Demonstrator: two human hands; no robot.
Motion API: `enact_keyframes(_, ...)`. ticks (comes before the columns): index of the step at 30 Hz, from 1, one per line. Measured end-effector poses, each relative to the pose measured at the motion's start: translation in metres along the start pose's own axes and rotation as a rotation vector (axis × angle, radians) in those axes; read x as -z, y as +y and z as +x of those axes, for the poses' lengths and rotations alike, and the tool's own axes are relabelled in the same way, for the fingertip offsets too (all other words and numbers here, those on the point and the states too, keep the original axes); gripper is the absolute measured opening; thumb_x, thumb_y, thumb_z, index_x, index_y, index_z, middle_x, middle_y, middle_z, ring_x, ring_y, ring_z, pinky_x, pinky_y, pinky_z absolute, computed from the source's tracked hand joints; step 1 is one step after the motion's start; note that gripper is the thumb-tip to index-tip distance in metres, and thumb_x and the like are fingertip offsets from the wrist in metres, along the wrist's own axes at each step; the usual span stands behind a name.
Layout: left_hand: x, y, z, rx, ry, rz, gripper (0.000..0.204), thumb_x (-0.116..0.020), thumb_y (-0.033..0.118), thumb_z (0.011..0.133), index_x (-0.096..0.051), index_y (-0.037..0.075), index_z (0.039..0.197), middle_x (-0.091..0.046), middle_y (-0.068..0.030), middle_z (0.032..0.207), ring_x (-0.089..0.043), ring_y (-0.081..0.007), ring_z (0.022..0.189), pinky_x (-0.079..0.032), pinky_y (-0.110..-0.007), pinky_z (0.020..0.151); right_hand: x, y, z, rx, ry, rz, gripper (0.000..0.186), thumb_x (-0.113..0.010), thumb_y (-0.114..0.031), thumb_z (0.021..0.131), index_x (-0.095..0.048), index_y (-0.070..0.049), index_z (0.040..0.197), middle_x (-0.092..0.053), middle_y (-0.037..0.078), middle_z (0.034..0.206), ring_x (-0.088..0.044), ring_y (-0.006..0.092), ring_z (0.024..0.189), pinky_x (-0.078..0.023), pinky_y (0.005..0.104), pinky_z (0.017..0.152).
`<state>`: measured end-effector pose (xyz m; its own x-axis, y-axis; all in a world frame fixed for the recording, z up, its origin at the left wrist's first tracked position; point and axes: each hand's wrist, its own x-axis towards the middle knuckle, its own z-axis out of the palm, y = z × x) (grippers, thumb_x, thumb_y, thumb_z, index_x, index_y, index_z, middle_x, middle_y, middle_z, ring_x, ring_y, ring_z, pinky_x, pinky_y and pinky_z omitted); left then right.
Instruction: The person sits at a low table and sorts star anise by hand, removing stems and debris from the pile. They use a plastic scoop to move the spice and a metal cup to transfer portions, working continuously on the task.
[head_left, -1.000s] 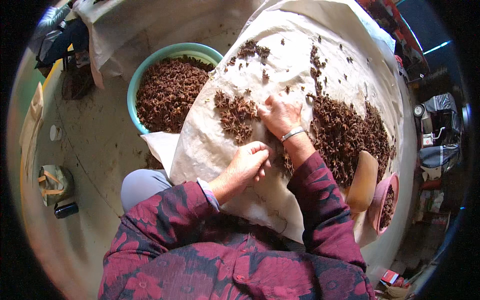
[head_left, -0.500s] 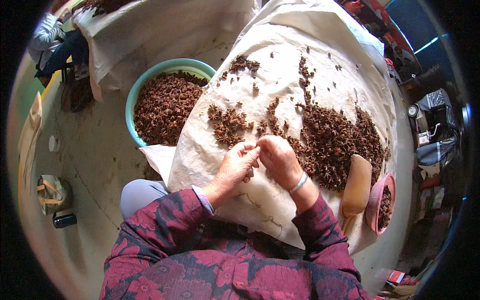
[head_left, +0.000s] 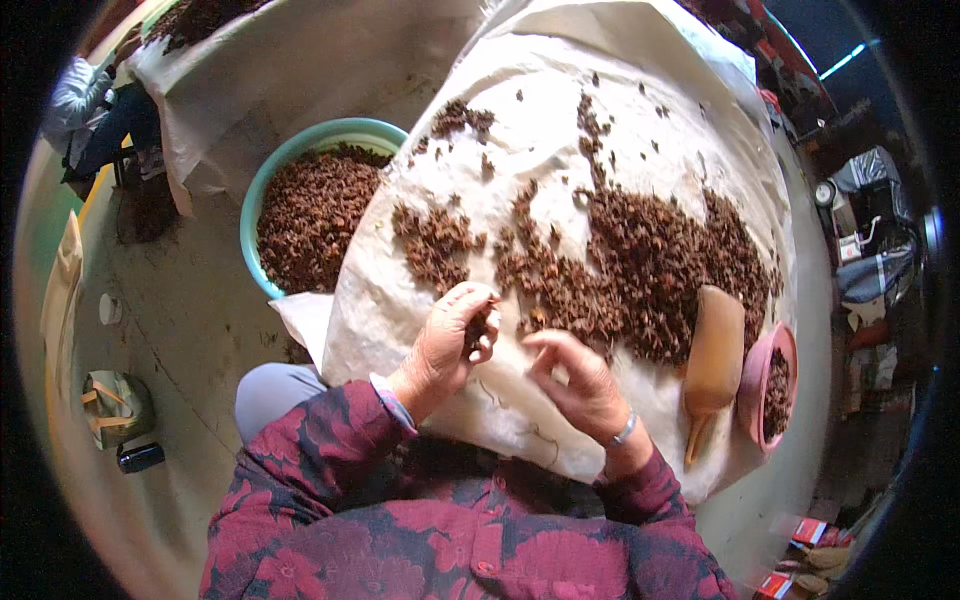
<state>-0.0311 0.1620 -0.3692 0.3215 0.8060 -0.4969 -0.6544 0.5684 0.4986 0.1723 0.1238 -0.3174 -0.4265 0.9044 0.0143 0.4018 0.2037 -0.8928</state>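
Brown star anise lies in a broad heap on the white cloth over the table. My left hand is above the cloth's near part, its fingers curled round several star anise pieces. Just to the right, my right hand stands apart from it, thumb and forefinger parted and slightly blurred, with nothing seen between them. A smaller cluster of star anise sits beyond my left hand. On the right, a tan scoop rests against the heap, its handle toward me.
Left of the table stands a green basin filled with star anise. A pink bowl holding some sits at the right edge. A bag and a dark bottle are on the floor. Another person works at the far left.
My hands were together at the fingertips. Now they are apart, the right one drawn back toward me and to the right, and star anise shows in my left hand. The view has shifted slightly.
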Motion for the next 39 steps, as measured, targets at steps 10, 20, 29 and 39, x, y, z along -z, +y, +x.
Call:
enact_keyframes(10,0.009,0.023,0.005,-0.034,-0.009,-0.004,0.023,-0.052,0.030,0.102,-0.061,0.010,0.111,-0.064,-0.0031,0.083,-0.054,-0.0106,0.059,-0.040,-0.023,0.049,0.027,0.033,0.222,-0.158,0.141,-0.522,0.022,-0.063,-0.025,0.098,-0.071,-0.004,0.100,-0.072,0.017,0.086,-0.070,0.0281,0.079,-0.055,0.0416,0.070)
enact_keyframes(20,0.019,0.033,0.005,0.002,-0.004,-0.038,0.020,-0.057,0.029,0.101,-0.064,0.011,0.099,-0.065,-0.0022,0.081,-0.055,-0.0085,0.057,-0.040,-0.021,0.047,-0.009,0.091,0.340,-0.370,0.125,-1.086,0.028,-0.069,-0.032,0.090,-0.073,-0.010,0.107,-0.074,0.017,0.102,-0.070,0.0362,0.101,-0.055,0.0467,0.086)
enact_keyframes(29,0.010,0.033,0.011,-0.109,0.049,0.092,0.015,-0.057,0.025,0.098,-0.060,0.013,0.090,-0.063,-0.0004,0.074,-0.052,-0.0086,0.051,-0.038,-0.022,0.044,0.029,0.055,0.255,-0.177,0.164,-0.566,0.022,-0.061,-0.023,0.100,-0.069,-0.002,0.104,-0.072,0.015,0.086,-0.067,0.0256,0.074,-0.055,0.0409,0.069)
enact_keyframes(39,0.004,0.012,0.004,-0.100,0.174,0.153,0.020,-0.059,0.028,0.102,-0.062,0.009,0.097,-0.062,-0.0010,0.078,-0.051,-0.0072,0.057,-0.039,-0.022,0.049,0.040,0.014,0.007,-0.359,0.345,0.310,0.006,-0.063,-0.004,0.095,-0.058,-0.005,0.091,-0.062,0.000,0.079,-0.055,0.0053,0.067,-0.047,0.0212,0.060)
